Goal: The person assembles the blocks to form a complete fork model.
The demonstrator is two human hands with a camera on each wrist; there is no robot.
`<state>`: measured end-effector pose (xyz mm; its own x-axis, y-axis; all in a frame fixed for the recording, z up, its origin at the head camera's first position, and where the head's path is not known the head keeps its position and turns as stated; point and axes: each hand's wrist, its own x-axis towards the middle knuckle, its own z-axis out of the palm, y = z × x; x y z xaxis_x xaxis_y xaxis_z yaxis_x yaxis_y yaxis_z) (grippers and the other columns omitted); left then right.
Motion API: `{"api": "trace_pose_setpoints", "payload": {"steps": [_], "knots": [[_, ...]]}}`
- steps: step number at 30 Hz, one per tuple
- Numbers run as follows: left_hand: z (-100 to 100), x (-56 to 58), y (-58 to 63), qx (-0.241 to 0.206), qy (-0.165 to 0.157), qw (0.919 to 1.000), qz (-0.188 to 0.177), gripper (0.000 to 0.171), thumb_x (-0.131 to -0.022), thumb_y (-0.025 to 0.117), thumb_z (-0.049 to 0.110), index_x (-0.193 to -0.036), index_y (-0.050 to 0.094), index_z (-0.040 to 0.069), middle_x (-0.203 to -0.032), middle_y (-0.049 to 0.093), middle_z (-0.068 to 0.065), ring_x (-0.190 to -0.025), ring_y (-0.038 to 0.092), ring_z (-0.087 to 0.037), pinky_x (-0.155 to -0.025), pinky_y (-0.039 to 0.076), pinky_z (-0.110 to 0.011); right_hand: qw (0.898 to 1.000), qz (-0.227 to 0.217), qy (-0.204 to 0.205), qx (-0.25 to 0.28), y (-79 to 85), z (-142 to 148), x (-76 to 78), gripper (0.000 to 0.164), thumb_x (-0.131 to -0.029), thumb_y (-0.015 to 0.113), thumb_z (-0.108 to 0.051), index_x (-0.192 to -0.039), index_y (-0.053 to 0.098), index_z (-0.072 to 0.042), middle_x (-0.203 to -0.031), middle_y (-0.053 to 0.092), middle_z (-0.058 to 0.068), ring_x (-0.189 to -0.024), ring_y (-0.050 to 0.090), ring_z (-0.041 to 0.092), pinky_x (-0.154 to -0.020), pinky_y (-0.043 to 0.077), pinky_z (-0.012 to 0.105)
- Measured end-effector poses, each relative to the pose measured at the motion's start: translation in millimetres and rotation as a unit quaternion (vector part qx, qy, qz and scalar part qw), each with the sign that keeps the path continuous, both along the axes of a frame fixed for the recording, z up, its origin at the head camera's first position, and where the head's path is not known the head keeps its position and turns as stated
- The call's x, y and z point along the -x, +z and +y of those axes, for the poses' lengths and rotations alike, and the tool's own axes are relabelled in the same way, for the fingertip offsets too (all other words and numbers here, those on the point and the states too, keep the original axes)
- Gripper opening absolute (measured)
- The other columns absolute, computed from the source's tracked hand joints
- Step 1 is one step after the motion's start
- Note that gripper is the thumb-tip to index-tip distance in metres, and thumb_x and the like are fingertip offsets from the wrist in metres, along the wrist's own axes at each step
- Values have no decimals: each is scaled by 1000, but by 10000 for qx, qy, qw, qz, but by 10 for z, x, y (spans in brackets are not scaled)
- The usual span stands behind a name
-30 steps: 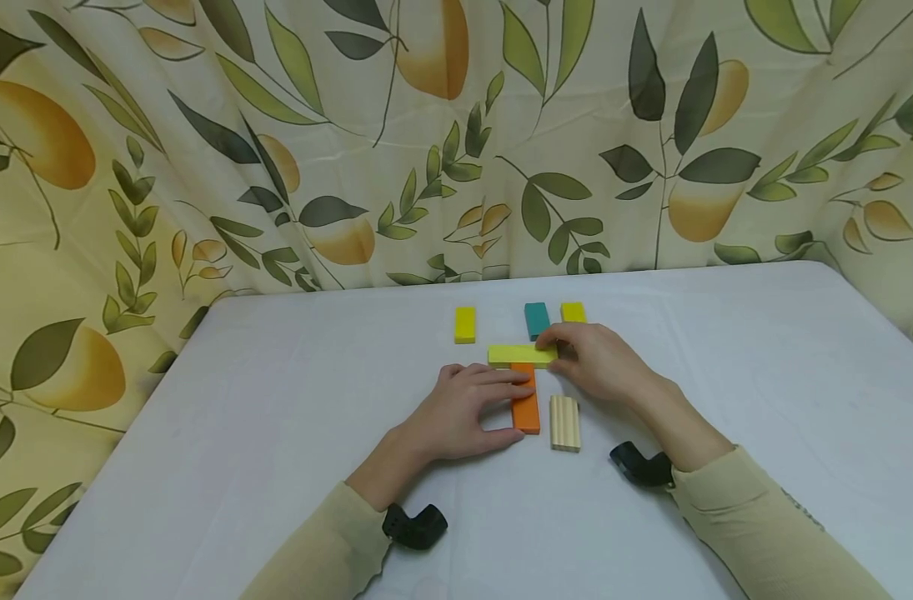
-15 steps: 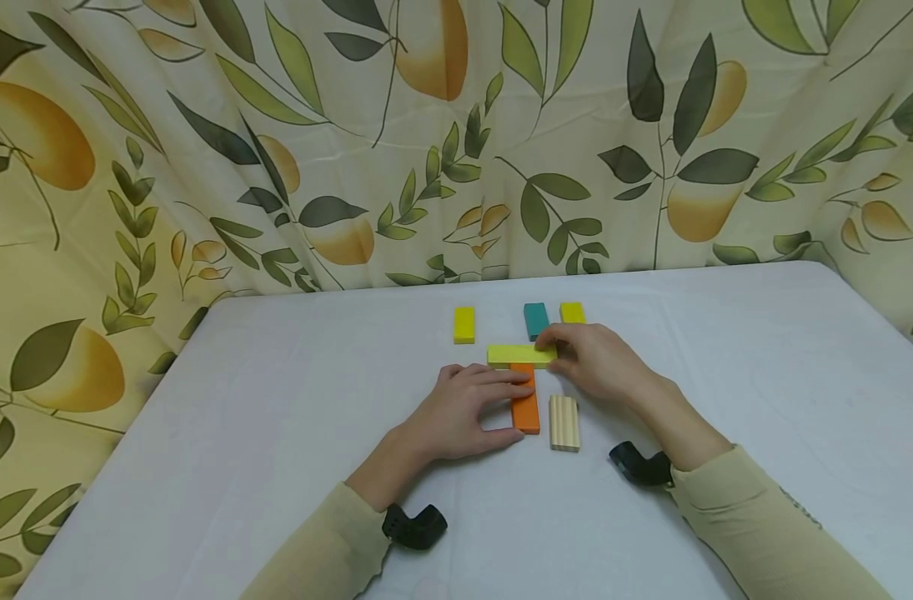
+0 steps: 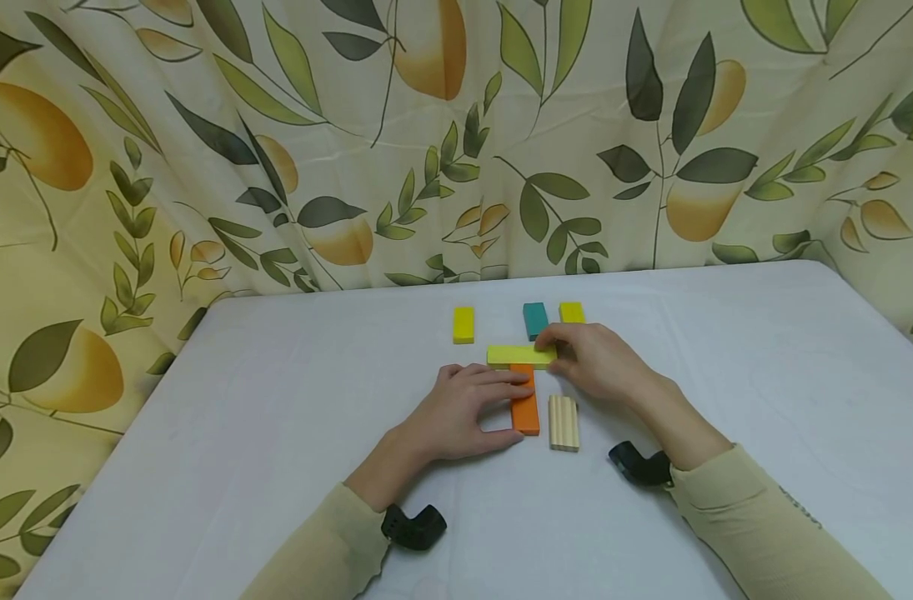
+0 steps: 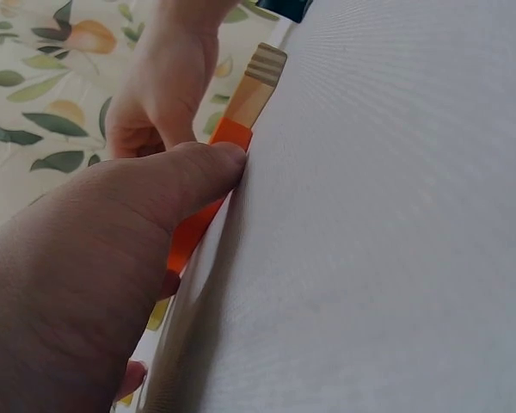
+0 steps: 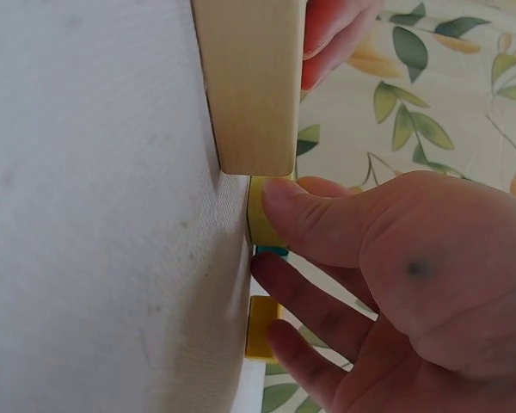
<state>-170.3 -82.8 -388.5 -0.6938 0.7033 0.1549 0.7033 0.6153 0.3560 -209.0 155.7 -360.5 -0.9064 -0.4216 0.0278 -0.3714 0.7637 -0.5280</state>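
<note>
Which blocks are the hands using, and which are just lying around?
In use:
orange block, held by the left hand
crosswise lime-yellow block, pinched by the right hand

Seemingly just lying there:
teal block
yellow block left of it
yellow block right of it
striped wooden block

At the head view's centre, a lime-yellow oblong block (image 3: 510, 356), an orange oblong block (image 3: 527, 412) and a striped pale wooden block (image 3: 564, 423); just higher, a teal oblong block (image 3: 534, 320). Up top, a cream cloth curtain (image 3: 306, 50) patterned with green leaves and orange fruit.

Room type unclear, fruit-print curtain (image 3: 546, 125), white-covered table (image 3: 313, 375)
</note>
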Motion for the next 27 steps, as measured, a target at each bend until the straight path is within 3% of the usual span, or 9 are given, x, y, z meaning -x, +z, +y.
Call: {"api": "trace_pose_setpoints", "payload": {"steps": [14, 21, 27], "knots": [[-5, 10, -13, -93, -21, 9999, -78, 52, -91, 73, 44, -139, 64, 28, -146, 52, 16, -131, 46, -14, -102, 31, -50, 9998, -161, -86, 1, 16, -7, 6, 27, -90, 72, -2, -116, 71, -8, -120, 68, 13, -109, 56, 34, -103, 41, 57], [-7, 17, -16, -166, -41, 9998, -52, 53, -89, 74, 45, -138, 64, 27, -145, 54, 16, -129, 47, -12, -100, 32, -48, 9998, -150, -99, -5, 41, -9, -10, 24, -90, 73, -5, -113, 71, -8, -113, 68, 11, -100, 58, 31, -95, 47, 52], [-23, 14, -22, -470, 94, 9988, 75, 49, -91, 69, 49, -134, 67, 27, -137, 59, 16, -126, 50, -9, -101, 33, -50, 9997, -151, -209, 8, 71, -19, -23, 23, -91, 73, -8, -114, 71, -9, -119, 68, 14, -109, 60, 35, -99, 45, 56]]}}
